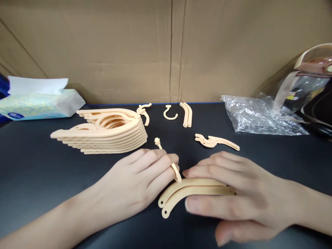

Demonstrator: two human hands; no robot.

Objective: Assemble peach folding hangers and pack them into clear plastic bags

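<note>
"While the right hand (249,188) lies over the right ends of two curved strips (192,190), is it gripping them?"

"I can't tell. Its fingers straddle them on the black tabletop (23,166), and their holed left ends jut out toward the left hand (153,176)."

"And that left one?"

"Closed around a cream hook (176,171); its knobbed end and curved end both poke out past the fingers. The two hands are just apart."

"What's beyond them?"

"On the left, a stack of folded hangers (124,138); on the right, a wavy pair of pieces (214,141). Farther back come a small curved piece (147,118) beside the stack, a loose hook (169,118) and two narrow strips (190,116) side by side."

"Any containers?"

"A tissue pack (38,105) at the far left, one white sheet (36,84) sticking up from its top. Over on the right, a clear plastic bag (259,117) lies crumpled; with that glare, I can't tell what it holds."

"And behind the bag?"

"A see-through bottle (307,88) with a carrying handle, its contents unclear. Brown cardboard (116,52) stands at the back."
</note>
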